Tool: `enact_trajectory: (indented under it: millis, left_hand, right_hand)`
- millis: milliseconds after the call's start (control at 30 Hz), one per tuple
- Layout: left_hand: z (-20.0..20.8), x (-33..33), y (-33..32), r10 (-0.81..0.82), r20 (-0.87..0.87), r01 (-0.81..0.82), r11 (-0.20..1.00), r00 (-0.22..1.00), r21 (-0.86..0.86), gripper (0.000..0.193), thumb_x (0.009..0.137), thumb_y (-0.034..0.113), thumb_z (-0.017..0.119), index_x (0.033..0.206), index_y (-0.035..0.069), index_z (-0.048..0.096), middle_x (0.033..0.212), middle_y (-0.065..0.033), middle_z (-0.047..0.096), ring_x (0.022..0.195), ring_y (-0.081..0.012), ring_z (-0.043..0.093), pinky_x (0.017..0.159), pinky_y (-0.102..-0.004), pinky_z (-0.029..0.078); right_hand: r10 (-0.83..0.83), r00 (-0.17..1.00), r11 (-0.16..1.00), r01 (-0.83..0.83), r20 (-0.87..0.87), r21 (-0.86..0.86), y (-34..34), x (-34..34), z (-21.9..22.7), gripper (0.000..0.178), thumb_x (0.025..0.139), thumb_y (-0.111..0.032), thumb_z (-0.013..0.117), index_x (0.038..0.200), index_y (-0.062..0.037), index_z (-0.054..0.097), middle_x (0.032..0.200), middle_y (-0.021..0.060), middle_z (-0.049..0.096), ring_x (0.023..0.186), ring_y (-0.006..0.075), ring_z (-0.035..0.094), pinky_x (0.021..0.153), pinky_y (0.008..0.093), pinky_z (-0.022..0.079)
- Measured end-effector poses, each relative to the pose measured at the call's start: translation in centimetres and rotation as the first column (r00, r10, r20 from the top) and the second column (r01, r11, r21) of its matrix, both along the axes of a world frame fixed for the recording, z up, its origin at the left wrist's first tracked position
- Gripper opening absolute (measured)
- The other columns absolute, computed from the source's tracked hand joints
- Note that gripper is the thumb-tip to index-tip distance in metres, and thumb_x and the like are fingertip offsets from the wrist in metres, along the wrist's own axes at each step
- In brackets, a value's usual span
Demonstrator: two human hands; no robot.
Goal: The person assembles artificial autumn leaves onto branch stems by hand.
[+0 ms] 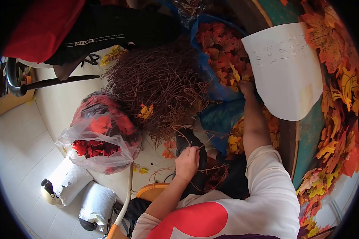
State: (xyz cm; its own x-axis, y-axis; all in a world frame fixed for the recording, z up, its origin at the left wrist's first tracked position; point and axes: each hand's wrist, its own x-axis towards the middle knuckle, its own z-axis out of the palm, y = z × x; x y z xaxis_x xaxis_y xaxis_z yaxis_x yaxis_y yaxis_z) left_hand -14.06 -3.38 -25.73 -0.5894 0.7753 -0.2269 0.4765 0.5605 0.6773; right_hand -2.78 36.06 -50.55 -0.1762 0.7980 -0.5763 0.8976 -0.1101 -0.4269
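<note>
My left hand (187, 163) is closed around a thin brown vine stem (203, 144), whose loose twig ends spread beside it. With the arm stretched out, my right hand (246, 87) is at the edge of a blue bag (193, 36) full of red and orange artificial maple leaves (217, 47). Its fingers are bent at a yellow-orange leaf (235, 75) and look closed on it, partly hidden among the foliage. Beyond my left hand lies a large tangled heap of brown vine stems (155, 75), with a yellow leaf (146, 112) on it.
A clear plastic bag of red leaves (95, 149) stands to the left. Near it lie silvery-white packages (97, 205). A white sheet with handwriting (283, 71) hangs at the right, beside a long leaf garland (331, 139). Black scissors (91, 59) lie beyond the heap.
</note>
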Motion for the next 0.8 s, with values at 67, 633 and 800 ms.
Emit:
enact_trajectory:
  millis: [67, 633, 800]
  left_hand:
    - [0.0, 0.0, 0.0, -0.009, 0.021, 0.008, 1.000, 1.000, 0.012, 0.010, 0.080, 0.012, 0.057, 0.089, 0.010, 0.052, 0.074, -0.0073, 0.053, 0.067, -0.0256, 0.057, 0.056, -0.0356, 0.046]
    - [-0.6, 0.6, -0.2, 0.005, -0.004, -0.005, 0.998, 1.000, 0.065, 0.009, 0.080, 0.009, 0.059, 0.087, 0.009, 0.054, 0.075, -0.0083, 0.055, 0.068, -0.0274, 0.058, 0.055, -0.0377, 0.047]
    - [-0.1, 0.8, 0.0, 0.013, 0.017, -0.014, 0.997, 1.000, 0.074, 0.008, 0.080, 0.008, 0.058, 0.086, 0.008, 0.053, 0.079, -0.0083, 0.059, 0.068, -0.0299, 0.058, 0.058, -0.0382, 0.046]
  right_hand:
    - [0.242, 0.907, 0.933, -0.315, 0.346, 0.172, -0.4, -0.3, 1.2, 0.023, 0.084, -0.020, 0.055, 0.102, -0.0100, 0.067, 0.102, 0.0137, 0.063, 0.093, 0.0295, 0.060, 0.081, 0.0397, 0.047]
    - [-0.481, 0.604, 0.871, 0.410, -0.636, -0.269, -5.4, 4.8, 17.3, 0.039, 0.086, -0.009, 0.057, 0.123, -0.0092, 0.045, 0.086, 0.0025, 0.055, 0.072, 0.0128, 0.054, 0.065, 0.0300, 0.046]
    - [-0.371, 0.769, 0.927, 0.276, -0.521, -0.252, -10.4, 7.2, 19.1, 0.040, 0.084, -0.025, 0.061, 0.115, -0.0024, 0.051, 0.093, 0.0093, 0.059, 0.083, 0.0180, 0.057, 0.077, 0.0344, 0.046]
